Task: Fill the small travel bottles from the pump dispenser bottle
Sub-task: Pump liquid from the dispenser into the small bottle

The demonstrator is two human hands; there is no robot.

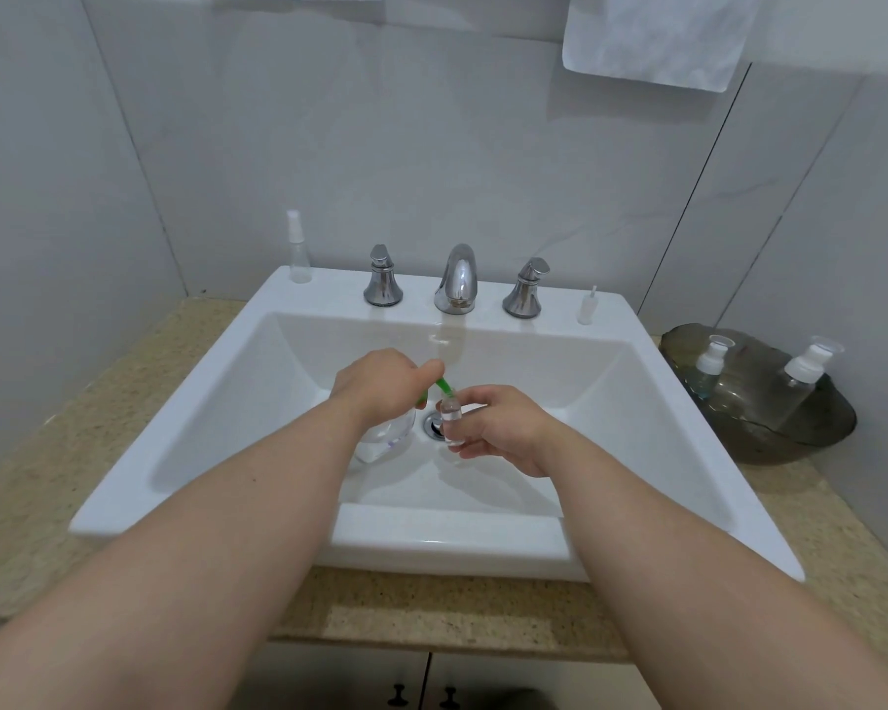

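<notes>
Over the white sink (636,402), my left hand (375,384) presses down on the green pump head of a clear dispenser bottle (385,435). The green spout (444,385) points into the mouth of a small clear travel bottle (451,420), which my right hand (503,427) holds upright just above the drain. The small bottle looks partly filled with clear liquid. Its loose white spray cap (587,307) stands on the sink rim at the right. Another small spray bottle (298,248) stands capped on the rim at the back left.
A chrome faucet (457,281) with two handles sits at the back of the sink. A dark glass bowl (770,443) on the speckled counter at the right holds two capped travel bottles (800,381). White towels hang on the wall above.
</notes>
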